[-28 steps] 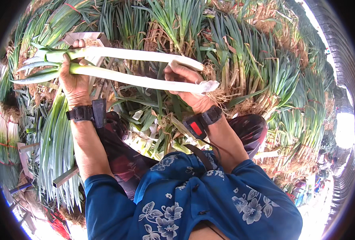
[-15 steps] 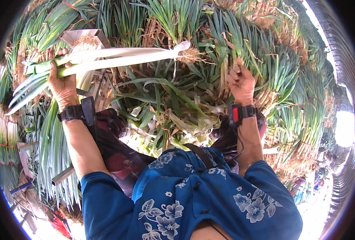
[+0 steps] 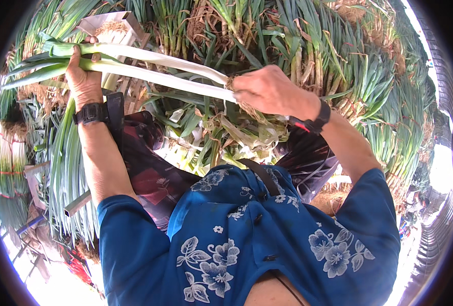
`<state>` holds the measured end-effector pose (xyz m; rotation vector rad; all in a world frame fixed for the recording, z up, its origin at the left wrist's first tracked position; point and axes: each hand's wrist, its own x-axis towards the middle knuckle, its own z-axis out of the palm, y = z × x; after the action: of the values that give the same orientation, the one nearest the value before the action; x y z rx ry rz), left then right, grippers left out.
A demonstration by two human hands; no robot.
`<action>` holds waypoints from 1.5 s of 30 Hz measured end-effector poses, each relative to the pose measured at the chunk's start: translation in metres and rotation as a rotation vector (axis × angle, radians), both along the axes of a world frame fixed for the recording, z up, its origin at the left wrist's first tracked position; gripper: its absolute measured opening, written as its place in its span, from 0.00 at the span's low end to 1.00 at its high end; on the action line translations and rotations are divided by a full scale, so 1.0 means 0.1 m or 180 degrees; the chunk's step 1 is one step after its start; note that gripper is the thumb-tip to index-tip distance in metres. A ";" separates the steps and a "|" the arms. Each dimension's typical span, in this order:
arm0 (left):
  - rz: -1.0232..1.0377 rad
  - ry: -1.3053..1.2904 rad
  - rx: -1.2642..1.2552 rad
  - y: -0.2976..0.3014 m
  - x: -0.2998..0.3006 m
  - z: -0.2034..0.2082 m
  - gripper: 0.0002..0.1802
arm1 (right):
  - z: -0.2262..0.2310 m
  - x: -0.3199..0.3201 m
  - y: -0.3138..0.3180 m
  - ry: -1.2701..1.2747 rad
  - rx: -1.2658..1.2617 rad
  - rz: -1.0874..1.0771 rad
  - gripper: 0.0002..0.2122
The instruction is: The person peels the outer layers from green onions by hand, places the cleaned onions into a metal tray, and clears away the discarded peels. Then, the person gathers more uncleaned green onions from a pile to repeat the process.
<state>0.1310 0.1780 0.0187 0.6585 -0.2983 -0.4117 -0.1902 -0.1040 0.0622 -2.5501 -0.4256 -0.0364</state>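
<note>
Two long green onions (image 3: 160,74) with white stalks stretch across in front of me. My left hand (image 3: 82,81) is wrapped around them where the white turns green, and their leaves point off to the left. At the other end, my right hand (image 3: 272,91) is closed over the root ends, covering most of the brown roots (image 3: 230,83). Behind the stalks, by my left hand, stands a metal holder (image 3: 129,25) with a tuft of roots in it. More green onions (image 3: 66,158) hang leaves downward below my left hand.
Piled bundles of green onions (image 3: 359,71) line the back and right side. Loose peeled leaves (image 3: 242,135) lie heaped between my knees. A square metal tube (image 3: 77,204) juts out beside my left forearm. A red-banded bundle (image 3: 12,158) stands at far left.
My right hand has swung from the bundles at right to the root ends and closed on them. The loose white skin at the root end no longer shows. My left hand keeps its grip.
</note>
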 end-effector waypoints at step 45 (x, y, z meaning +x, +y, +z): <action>0.2629 0.1959 -0.0692 1.68 0.63 -1.35 0.13 | -1.61 -1.31 0.22 0.2909 0.4350 -0.4500 0.06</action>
<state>0.1935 0.3457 -0.1166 0.3667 0.5066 0.2215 -0.3216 -0.0821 -0.0991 -0.8594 1.2932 0.2236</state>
